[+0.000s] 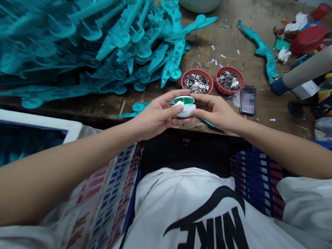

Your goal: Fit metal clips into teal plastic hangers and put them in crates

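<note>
Both my hands meet at the near edge of the wooden table (pixel 249 72) around a small white earbud case (pixel 187 110) with a green inside, its lid open. My left hand (pixel 158 116) wraps the case from the left, the thumb resting on a white earbud (pixel 179 104) at its top. From the right, my right hand (pixel 214 110) pinches the case with its fingers closed on it.
A big heap of teal plastic toy parts (pixel 90 45) fills the left of the table. Two red baskets of small metal pieces (pixel 197 82) (pixel 229 80) stand just beyond my hands. A phone (pixel 248 101), a loose teal part (pixel 263 50) and red lids (pixel 308 38) lie to the right.
</note>
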### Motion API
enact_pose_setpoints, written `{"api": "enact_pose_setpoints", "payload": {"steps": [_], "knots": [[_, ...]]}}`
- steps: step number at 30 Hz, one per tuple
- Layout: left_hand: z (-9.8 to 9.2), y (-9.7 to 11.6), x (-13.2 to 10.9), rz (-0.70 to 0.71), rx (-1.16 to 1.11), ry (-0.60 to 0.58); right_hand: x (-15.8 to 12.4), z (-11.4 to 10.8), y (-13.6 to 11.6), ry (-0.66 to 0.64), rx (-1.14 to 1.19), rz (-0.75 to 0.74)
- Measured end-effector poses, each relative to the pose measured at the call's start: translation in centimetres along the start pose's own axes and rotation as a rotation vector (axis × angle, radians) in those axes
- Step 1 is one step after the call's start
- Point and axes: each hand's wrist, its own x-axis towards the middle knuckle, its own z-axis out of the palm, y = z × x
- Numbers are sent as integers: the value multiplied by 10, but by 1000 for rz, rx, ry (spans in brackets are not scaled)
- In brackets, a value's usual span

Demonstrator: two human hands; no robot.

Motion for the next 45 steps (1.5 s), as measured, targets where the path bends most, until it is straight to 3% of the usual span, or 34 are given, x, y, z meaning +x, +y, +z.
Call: {"api": "enact_pose_setpoints", "payload": {"steps": [24,29,37,42,45], "knots": [[1,-2,0,-12,38,69,-4,-1,6,58,-139,-27],[3,-3,0,-69,65,81,-11,4,-1,128,-299,-73],[7,-2,-1,-129,129,115,-10,9,-6,110,-298,-18],[6,-14,-5,-91,202,106,-6,12,1,107,-160,81],[4,-23,-10,-96,252,115,-3,9,10,62,-241,50]]}}
